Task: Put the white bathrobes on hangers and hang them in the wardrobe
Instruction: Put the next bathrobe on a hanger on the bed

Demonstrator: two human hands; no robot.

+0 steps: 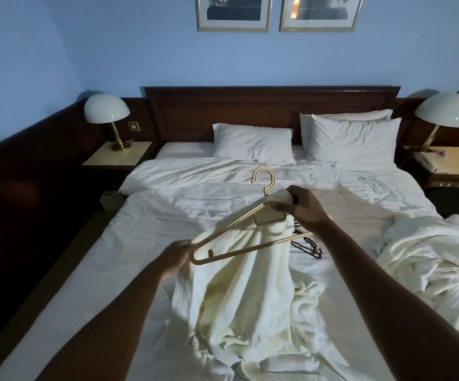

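A white bathrobe hangs from my hands over the middle of the bed, its lower part bunched on the sheet. A cream hanger lies tilted against the robe's top, hook pointing toward the pillows. My right hand grips the robe's collar at the hanger's neck. My left hand pinches the robe fabric at the hanger's left end. A second white bathrobe lies crumpled on the bed's right side. Black hangers lie on the sheet behind my right forearm, partly hidden.
The bed fills the view, with pillows and a dark headboard at the far end. Nightstands with dome lamps stand on both sides; the right one holds a telephone. No wardrobe is in view.
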